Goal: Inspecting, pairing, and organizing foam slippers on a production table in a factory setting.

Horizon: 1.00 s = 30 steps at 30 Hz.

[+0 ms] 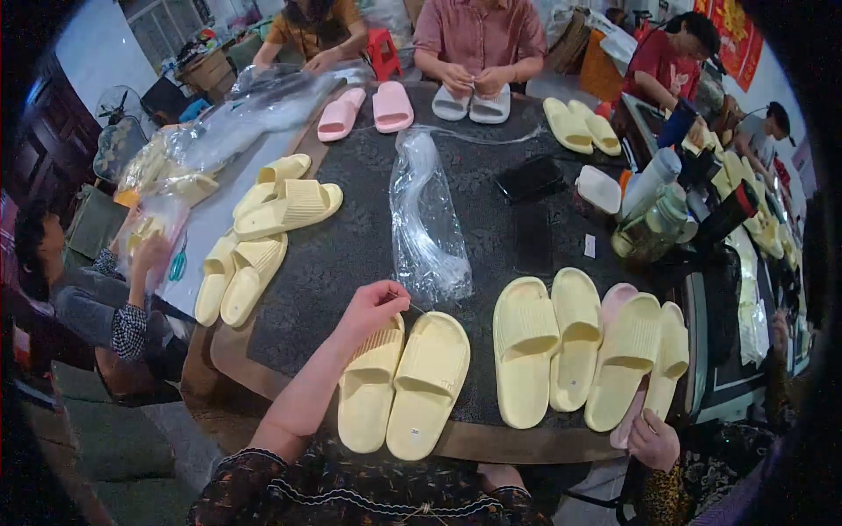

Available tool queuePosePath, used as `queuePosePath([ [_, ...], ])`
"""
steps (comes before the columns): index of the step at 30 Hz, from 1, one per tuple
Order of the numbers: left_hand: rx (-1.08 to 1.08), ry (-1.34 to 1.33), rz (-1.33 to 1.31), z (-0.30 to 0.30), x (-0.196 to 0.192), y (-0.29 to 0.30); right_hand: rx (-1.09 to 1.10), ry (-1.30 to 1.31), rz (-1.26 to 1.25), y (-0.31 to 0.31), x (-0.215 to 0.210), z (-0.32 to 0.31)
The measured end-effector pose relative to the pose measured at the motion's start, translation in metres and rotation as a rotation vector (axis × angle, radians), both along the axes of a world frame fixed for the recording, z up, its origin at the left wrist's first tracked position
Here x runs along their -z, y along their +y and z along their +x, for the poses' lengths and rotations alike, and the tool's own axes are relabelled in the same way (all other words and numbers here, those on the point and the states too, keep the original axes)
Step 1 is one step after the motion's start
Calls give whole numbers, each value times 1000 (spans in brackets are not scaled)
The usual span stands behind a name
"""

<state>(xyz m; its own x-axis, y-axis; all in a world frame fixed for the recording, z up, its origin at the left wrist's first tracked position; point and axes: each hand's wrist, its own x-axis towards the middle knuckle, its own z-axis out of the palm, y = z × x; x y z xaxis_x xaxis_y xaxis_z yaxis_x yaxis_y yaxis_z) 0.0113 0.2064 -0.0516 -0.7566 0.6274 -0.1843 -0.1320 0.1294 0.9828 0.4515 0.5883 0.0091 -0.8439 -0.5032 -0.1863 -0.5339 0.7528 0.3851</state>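
My left hand (pixel 375 310) reaches over the toe of the left one of two pale yellow slide slippers. Its thumb and fingers are pinched on a thin clear strand (pixel 416 307), which shows just right of the fingertips. The left slipper (pixel 367 412) lies partly under this hand. Beside it, almost touching, is the right slipper (pixel 429 386), with a small white sticker on its footbed. Beyond them lies a clear plastic bag (pixel 430 219) with a bundle of similar strands. Some bare skin of my right arm shows at the table's near edge; the hand is hidden.
More yellow slippers (pixel 526 351) lie right, where a co-worker's hand (pixel 654 441) touches a pink slipper. Yellow pairs (pixel 285 210) lie left, pink slippers (pixel 392 107) far. Phones (pixel 531 179), a lidded tub (pixel 599 188) and a jar (pixel 653 219) stand right. Co-workers sit around.
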Motion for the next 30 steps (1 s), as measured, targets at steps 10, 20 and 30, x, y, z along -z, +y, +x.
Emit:
queuePosePath([
  [10, 57, 118, 67, -7, 15, -7, 542, -333, -381, -171, 94, -103],
  [20, 49, 106, 161, -5, 17, -10, 950, -706, -393, -262, 114, -98],
  [30, 65, 110, 240, -5, 19, -15, 574, -318, -1391, -285, -26, -174],
])
